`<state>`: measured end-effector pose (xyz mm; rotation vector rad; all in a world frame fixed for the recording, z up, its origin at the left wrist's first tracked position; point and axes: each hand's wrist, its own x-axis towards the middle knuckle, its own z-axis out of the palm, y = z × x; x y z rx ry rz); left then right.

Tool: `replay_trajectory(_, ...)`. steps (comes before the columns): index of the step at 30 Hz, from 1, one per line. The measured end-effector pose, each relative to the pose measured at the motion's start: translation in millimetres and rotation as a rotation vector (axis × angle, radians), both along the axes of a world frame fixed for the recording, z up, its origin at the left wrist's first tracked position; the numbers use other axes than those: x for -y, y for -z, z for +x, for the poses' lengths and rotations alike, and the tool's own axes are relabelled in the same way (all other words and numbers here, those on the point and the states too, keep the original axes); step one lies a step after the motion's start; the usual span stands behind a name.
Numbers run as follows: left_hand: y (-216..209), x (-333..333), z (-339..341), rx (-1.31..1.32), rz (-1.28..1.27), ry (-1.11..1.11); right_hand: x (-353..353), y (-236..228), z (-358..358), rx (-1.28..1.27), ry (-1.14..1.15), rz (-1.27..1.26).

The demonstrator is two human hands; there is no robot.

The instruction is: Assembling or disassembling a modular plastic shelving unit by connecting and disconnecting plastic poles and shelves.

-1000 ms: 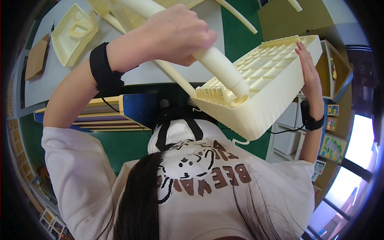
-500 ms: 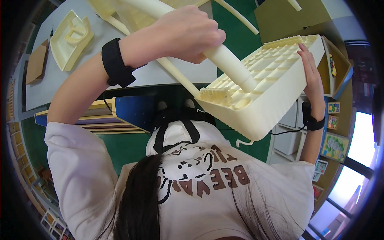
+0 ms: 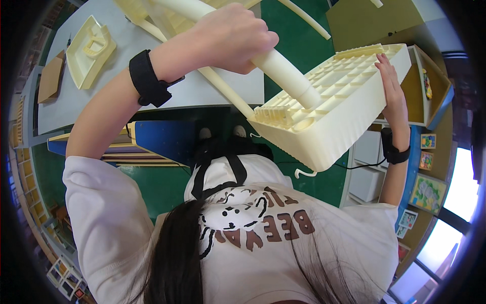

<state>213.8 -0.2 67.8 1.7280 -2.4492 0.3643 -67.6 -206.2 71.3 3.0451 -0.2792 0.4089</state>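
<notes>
My left hand (image 3: 235,38) is wrapped round a thick cream plastic tube (image 3: 286,76). The tube slants down to the right, its lower end against the gridded face of a cream plastic panel (image 3: 324,134); whether it sits in a hole there, I cannot tell. Near that end is a round socket (image 3: 304,124) in the panel's corner. My right hand (image 3: 395,93) grips the panel's right side, fingers stretched over the rim and thumb hidden. A thinner cream tube (image 3: 228,91) meets the panel's left corner. Behind my left hand, a larger cream plastic frame (image 3: 152,15) is partly cut off.
On the grey table (image 3: 152,93) at the left lie a shallow cream tray (image 3: 83,66) and a brown cardboard piece (image 3: 51,78). A blue-sided rack (image 3: 167,142) stands below it. White drawers (image 3: 367,182) and a wooden cabinet (image 3: 430,86) are at the right.
My left hand and the tube have shifted slightly up and left. The tube's end still rests against the panel. My right hand keeps its hold.
</notes>
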Motion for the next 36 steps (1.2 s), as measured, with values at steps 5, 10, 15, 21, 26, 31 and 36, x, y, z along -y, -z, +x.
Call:
replay_trajectory(5, 4.8, 3.5, -8.5, -0.025, 0.054, -0.004, 6.9, 4.2, -7.6, 0.004, -0.009, -0.005)
replay_trajectory(10, 3.5, 6.2, -11.9, -0.006, 0.06, -0.02, 16.3, 19.0, -15.5, 0.048, -0.004, 0.034)
replay_trajectory(15, 5.3, 4.6, -12.6, 0.008, 0.077, -0.048, 27.0, 28.5, -17.8, 0.08, -0.014, 0.078)
replay_trajectory(21, -0.3, 11.3, -15.9, 0.007, 0.086, -0.047, 58.7, 50.1, -23.8, 0.086, 0.003, 0.174)
replay_trajectory(26, -3.6, 14.2, -20.6, -0.029, 0.056, 0.0, 101.4, 95.6, -34.1, 0.164, 0.031, 0.47)
replay_trajectory(31, -1.7, 14.4, -20.3, -0.028, 0.072, -0.01, 128.1, 151.1, -37.3, 0.181, 0.07, 0.582)
replay_trajectory(36, -0.8, 13.8, -17.9, -0.011, 0.108, -0.005, 156.7, 235.9, -44.8, 0.218, 0.226, 0.944)
